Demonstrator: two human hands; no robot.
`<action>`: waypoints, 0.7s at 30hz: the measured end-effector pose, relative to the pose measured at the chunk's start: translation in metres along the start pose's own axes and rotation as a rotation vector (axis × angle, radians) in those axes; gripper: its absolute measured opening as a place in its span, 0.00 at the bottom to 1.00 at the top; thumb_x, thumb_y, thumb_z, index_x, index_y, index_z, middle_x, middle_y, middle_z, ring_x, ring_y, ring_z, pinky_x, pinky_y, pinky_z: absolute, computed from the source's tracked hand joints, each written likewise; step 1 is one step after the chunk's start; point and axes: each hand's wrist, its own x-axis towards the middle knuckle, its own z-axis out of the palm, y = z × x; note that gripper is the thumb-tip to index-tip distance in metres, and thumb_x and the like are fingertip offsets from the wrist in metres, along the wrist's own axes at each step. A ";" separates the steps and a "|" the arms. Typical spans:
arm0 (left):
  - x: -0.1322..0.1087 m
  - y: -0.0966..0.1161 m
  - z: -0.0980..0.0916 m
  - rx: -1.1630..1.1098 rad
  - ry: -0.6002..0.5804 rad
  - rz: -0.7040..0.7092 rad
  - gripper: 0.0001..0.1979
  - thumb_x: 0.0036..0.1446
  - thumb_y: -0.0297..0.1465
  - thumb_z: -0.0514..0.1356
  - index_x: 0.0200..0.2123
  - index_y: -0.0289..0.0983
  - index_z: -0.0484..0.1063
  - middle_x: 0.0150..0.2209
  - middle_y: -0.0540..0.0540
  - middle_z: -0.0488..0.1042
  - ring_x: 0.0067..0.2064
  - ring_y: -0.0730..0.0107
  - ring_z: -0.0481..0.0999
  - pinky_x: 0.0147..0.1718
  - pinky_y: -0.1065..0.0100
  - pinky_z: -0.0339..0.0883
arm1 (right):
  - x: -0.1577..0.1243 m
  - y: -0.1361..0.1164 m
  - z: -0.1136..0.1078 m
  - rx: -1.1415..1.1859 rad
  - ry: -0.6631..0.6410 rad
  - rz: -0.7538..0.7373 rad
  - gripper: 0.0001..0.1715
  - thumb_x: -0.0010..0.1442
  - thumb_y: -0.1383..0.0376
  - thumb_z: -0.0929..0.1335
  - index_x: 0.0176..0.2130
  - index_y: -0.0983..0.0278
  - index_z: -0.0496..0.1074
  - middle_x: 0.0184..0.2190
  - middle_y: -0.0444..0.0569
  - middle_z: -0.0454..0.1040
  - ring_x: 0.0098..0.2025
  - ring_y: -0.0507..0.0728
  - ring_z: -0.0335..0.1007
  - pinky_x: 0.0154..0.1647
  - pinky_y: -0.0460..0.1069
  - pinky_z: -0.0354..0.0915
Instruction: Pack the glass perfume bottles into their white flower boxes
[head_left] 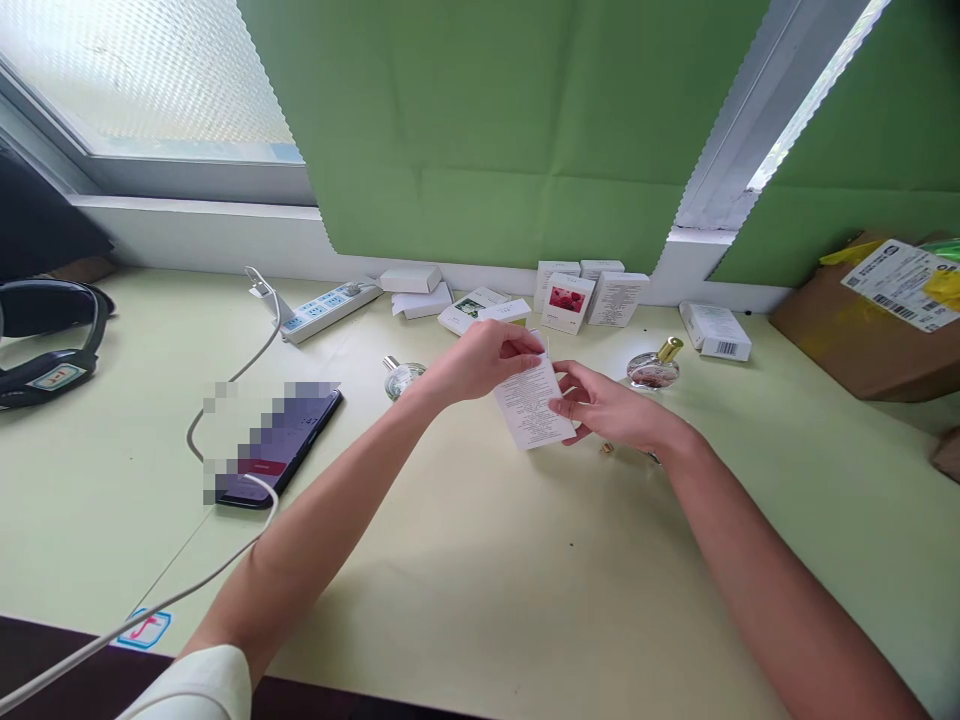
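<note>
A small white printed carton [532,405] is held tilted above the middle of the table, its side of fine text toward me. My left hand [491,355] pinches its top end, where a flap seems to stand up. My right hand [600,402] grips its right side, fingers behind and thumb in front. Under my right wrist lies a small gold piece [607,449], and a glassy object beside it is mostly hidden. A perfume bottle [654,370] with a gold cap lies right of my right hand. Another glass bottle [403,379] lies beside my left wrist.
Several white cartons [566,303] stand at the back, more lying left of them; another carton [716,331] lies to the right. A power strip [330,310], a phone [292,445] and a white cable [202,585] are left. A cardboard box [862,320] sits far right, headphones [56,345] far left.
</note>
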 end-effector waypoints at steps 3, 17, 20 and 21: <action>0.000 0.001 -0.001 -0.011 -0.002 -0.005 0.10 0.59 0.35 0.59 0.39 0.38 0.78 0.39 0.46 0.79 0.39 0.66 0.76 0.33 0.67 0.68 | -0.001 -0.002 0.001 -0.037 0.030 -0.003 0.22 0.63 0.59 0.67 0.56 0.54 0.62 0.44 0.50 0.71 0.46 0.59 0.74 0.38 0.54 0.78; 0.000 0.003 -0.005 0.217 -0.011 0.220 0.10 0.60 0.29 0.57 0.36 0.37 0.79 0.34 0.48 0.76 0.33 0.73 0.70 0.31 0.70 0.62 | -0.001 -0.004 0.005 -0.079 0.068 -0.029 0.20 0.62 0.59 0.68 0.53 0.54 0.64 0.46 0.50 0.70 0.48 0.60 0.71 0.34 0.53 0.79; 0.001 0.000 -0.004 0.220 -0.015 0.270 0.10 0.60 0.28 0.57 0.36 0.36 0.79 0.34 0.48 0.75 0.33 0.74 0.70 0.32 0.71 0.62 | 0.000 -0.004 0.005 -0.075 0.065 -0.021 0.19 0.62 0.58 0.68 0.52 0.54 0.64 0.46 0.50 0.70 0.48 0.60 0.71 0.34 0.52 0.79; 0.001 -0.001 -0.004 0.225 -0.012 0.280 0.10 0.61 0.28 0.56 0.36 0.36 0.79 0.34 0.48 0.75 0.32 0.74 0.70 0.32 0.71 0.61 | 0.000 -0.003 0.004 -0.069 0.067 -0.017 0.19 0.62 0.58 0.68 0.52 0.54 0.64 0.45 0.50 0.70 0.47 0.60 0.72 0.34 0.53 0.79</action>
